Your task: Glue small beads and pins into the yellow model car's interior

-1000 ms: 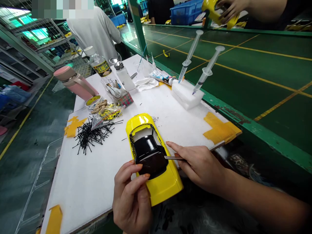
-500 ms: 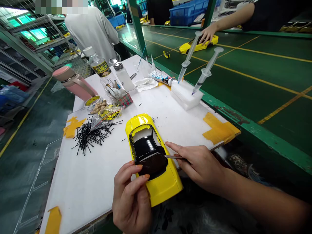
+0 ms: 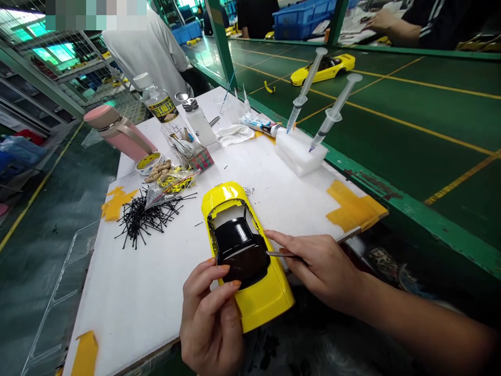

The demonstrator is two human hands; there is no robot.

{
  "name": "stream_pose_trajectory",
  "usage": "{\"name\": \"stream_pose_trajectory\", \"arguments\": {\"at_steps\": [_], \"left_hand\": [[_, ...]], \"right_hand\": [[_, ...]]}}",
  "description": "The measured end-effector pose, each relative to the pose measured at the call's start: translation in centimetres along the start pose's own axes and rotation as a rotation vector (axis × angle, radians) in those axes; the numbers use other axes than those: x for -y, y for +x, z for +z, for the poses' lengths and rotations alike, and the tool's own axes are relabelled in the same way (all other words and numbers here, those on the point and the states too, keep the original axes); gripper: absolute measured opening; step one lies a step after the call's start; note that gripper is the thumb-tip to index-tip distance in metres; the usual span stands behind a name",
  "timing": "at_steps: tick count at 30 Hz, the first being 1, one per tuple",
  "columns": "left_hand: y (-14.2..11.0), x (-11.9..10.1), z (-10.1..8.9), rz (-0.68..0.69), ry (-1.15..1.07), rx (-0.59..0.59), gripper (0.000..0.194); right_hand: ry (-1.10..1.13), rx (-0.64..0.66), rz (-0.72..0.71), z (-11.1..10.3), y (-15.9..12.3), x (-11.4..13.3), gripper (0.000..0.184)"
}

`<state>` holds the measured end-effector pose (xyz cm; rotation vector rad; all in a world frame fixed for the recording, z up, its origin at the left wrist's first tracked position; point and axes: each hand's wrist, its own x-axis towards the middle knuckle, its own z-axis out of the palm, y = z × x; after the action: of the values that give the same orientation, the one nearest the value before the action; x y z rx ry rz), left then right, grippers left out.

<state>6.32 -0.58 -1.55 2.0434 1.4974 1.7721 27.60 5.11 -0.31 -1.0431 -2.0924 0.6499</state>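
A yellow model car body [image 3: 262, 305] with a black roof [image 3: 234, 235] and dark rear window [image 3: 246, 265] rests tilted at the front of the white table. My left hand [image 3: 213, 313] grips its left side, fingertips on the edge of the dark window. On the other side, my right hand [image 3: 319, 261] is closed around a slim pointed metal tool [image 3: 282, 254], whose exact kind I cannot make out. The tool's tip touches or nearly touches the window's right edge. My right index finger lies against the car's yellow side.
Black thin sprigs [image 3: 146, 216] lie in a heap at left, beside a plastic bag [image 3: 172, 183]. A pink flask [image 3: 117, 133], bottles and a tape roll stand behind. Two syringes [image 3: 332, 112] stick up from a white block [image 3: 299, 156]. Another yellow car [image 3: 323, 70] sits on the green line.
A co-worker's hand has let go of the yellow car on the green line and drawn back. That car appears slightly further right. My hands and the tool have barely moved.
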Motion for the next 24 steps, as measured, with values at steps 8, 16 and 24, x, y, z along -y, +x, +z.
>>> {"name": "stream_pose_trajectory", "arguments": {"at_steps": [8, 16, 24], "left_hand": [[0.0, -0.1, 0.1, 0.000, 0.010, -0.007, 0.026], [0.0, 0.0, 0.1, 0.007, 0.014, -0.012, 0.025], [-0.1, 0.3, 0.3, -0.024, -0.068, -0.058, 0.023]], "right_hand": [[0.052, -0.071, 0.018, 0.3, -0.3, -0.4, 0.045], [0.072, -0.039, -0.070, -0.3, -0.4, -0.2, 0.043], [0.165, -0.126, 0.014, -1.9, 0.7, 0.7, 0.029]]}}
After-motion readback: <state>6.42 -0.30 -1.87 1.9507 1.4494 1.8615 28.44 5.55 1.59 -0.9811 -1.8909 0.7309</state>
